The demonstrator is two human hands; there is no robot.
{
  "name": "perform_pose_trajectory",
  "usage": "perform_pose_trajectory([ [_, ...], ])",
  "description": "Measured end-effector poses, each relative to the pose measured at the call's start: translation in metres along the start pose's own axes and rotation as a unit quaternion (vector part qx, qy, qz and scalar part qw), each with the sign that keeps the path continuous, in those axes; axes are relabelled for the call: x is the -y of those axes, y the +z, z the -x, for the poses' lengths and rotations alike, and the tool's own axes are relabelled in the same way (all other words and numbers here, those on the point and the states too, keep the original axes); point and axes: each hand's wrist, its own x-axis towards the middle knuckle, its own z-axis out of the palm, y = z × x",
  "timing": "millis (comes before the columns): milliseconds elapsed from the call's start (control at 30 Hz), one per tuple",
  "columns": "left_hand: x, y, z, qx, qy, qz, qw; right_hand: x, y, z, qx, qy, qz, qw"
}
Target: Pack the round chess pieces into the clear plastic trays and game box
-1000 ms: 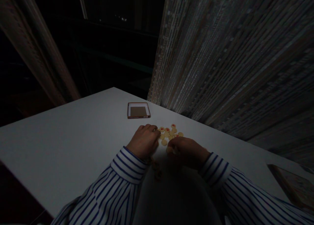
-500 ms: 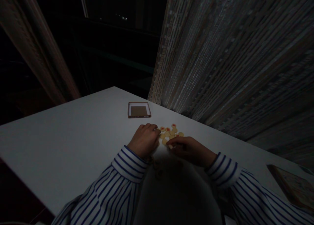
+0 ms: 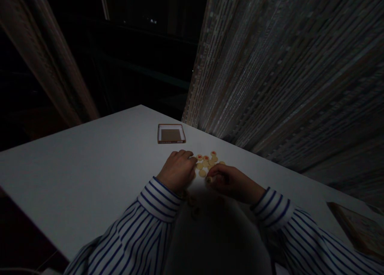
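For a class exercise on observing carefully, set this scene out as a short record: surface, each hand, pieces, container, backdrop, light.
Surface: white table
Left hand: back upward, beside the pale round pieces; whether it holds anything is hidden
Right hand: pinching a small round piece
Pieces: loosely clustered, some with red marks; others lie in shadow near the left cuff, too dim to detail
Container: shallow open box, beyond the hands
Backdrop: string curtain on the right
Light: dim

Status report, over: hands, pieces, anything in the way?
Right hand pinching a round piece. Left hand beside the loose pieces, grip unclear, partly hiding them. Shallow box beyond, apart from both hands.
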Motion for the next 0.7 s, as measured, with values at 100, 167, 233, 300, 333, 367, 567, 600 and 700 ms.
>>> perform_pose_trajectory([
  [100, 0.002, -0.002, 0.001, -0.002, -0.004, 0.001, 1.000, 0.000, 0.001, 0.001, -0.004, -0.002, 0.028, 1.000],
  [167, 0.004, -0.003, 0.001, -0.003, -0.008, 0.001, 1.000, -0.001, 0.002, 0.001, -0.016, -0.010, 0.057, 0.998],
  [233, 0.006, -0.003, 0.001, -0.005, -0.014, -0.003, 1.000, -0.001, 0.003, 0.002, -0.020, -0.014, 0.078, 0.997],
  [300, 0.008, -0.003, 0.001, -0.006, -0.018, -0.008, 1.000, -0.001, 0.004, 0.002, -0.016, -0.021, 0.092, 0.995],
  [333, 0.009, -0.003, 0.001, -0.007, -0.019, -0.010, 1.000, -0.001, 0.004, 0.002, -0.015, -0.026, 0.099, 0.995],
  [367, 0.009, -0.004, 0.001, -0.007, -0.021, -0.011, 1.000, -0.001, 0.005, 0.002, -0.011, -0.034, 0.104, 0.994],
  [567, 0.011, -0.006, 0.002, -0.007, -0.024, -0.016, 1.000, 0.000, 0.008, 0.000, -0.020, -0.133, 0.160, 0.978],
  [600, 0.011, -0.006, 0.002, -0.008, -0.025, -0.016, 1.000, 0.000, 0.009, 0.000, -0.023, -0.146, 0.170, 0.974],
  [700, 0.012, -0.006, 0.003, -0.013, -0.030, -0.017, 0.999, -0.001, 0.012, -0.002, -0.025, -0.167, 0.189, 0.967],
])
